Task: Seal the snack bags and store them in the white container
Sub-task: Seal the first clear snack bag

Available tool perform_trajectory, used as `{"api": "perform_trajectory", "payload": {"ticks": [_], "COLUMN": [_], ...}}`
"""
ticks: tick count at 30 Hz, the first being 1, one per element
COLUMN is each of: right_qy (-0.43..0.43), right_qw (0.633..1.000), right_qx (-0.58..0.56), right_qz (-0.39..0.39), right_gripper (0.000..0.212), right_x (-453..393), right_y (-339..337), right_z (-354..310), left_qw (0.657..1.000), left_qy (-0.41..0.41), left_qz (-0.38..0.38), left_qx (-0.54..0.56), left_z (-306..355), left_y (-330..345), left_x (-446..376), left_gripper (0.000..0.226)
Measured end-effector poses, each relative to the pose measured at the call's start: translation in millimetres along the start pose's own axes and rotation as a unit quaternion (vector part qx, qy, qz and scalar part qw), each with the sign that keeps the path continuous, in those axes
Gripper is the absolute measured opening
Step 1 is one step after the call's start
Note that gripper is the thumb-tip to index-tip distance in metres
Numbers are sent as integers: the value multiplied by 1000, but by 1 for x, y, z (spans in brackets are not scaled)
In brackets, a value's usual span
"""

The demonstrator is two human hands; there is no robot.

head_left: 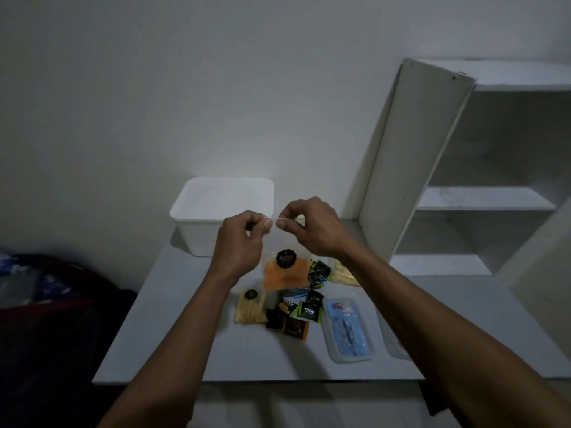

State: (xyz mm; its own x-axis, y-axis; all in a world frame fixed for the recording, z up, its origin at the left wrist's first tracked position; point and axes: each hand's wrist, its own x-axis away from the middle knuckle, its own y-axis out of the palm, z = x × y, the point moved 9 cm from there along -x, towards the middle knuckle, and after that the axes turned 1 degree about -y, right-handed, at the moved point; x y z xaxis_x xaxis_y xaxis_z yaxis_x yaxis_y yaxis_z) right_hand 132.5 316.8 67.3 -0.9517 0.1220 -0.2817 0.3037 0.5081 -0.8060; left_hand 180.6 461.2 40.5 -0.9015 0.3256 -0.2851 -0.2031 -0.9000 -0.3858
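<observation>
Right forearm (432, 304) hides part of the pale snack bag (340, 274) and clear tray (394, 344). Dark sachet (310, 311) print illegible.

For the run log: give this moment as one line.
left hand + right hand: pinching top of orange snack bag | white container: behind, no bags visible inside | stage: sealing

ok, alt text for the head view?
Both hands, left hand and right hand, pinch the top edge of a clear bag of orange snacks above a table strewn with snack packets, the white container behind.
</observation>
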Motion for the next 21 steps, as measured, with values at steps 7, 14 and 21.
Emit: {"api": "perform_trajectory", "payload": {"ticks": [7,14,21], "right_qy": [-2,-8,17], "right_qw": [1000,999,996], "right_qx": [12,-41,-77], "right_qz": [4,11,32], "right_gripper": [13,14,16], "right_x": [-6,-4,4], "right_y": [-2,-12,-24], "right_z": [-1,1,11], "left_qw": [999,998,998], "left_qy": [3,-1,-2], "left_qz": [-8,19,9], "left_qx": [34,53,59], "left_z": [2,10,16], "left_y": [0,-2,8], "left_x": [-2,-4,-6], "left_gripper": [9,7,13]}}
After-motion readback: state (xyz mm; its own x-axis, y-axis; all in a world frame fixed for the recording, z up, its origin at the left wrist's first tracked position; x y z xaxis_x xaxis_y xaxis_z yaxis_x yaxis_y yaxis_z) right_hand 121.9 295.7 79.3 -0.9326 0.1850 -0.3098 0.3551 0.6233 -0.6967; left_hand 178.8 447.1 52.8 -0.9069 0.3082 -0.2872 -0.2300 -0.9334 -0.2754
